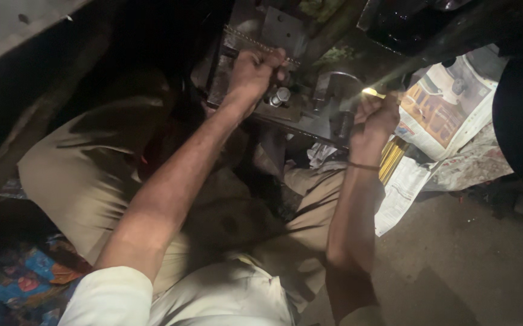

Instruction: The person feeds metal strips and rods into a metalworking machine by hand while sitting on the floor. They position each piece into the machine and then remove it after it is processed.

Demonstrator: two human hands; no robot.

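Observation:
My left hand (pixel 256 71) is clenched in a fist against a dark metal bracket (pixel 297 118), gripping something small I cannot make out, just below a thin chain (pixel 246 35) and above a silver bolt head (pixel 280 96). My right hand (pixel 375 118) is closed around a thin yellowish rod or tool (pixel 375 93) whose tip glints bright at the metal part. A thin band circles my right wrist. My legs in khaki trousers (pixel 92 175) lie under the arms.
Newspaper sheets (pixel 448 102) are spread on the ground at the right, with yellow sticks (pixel 392 158) beside them. Dark machine parts (pixel 406 24) hang overhead. A patterned cloth (pixel 26 278) lies at lower left. Bare concrete floor (pixel 454 265) shows at lower right.

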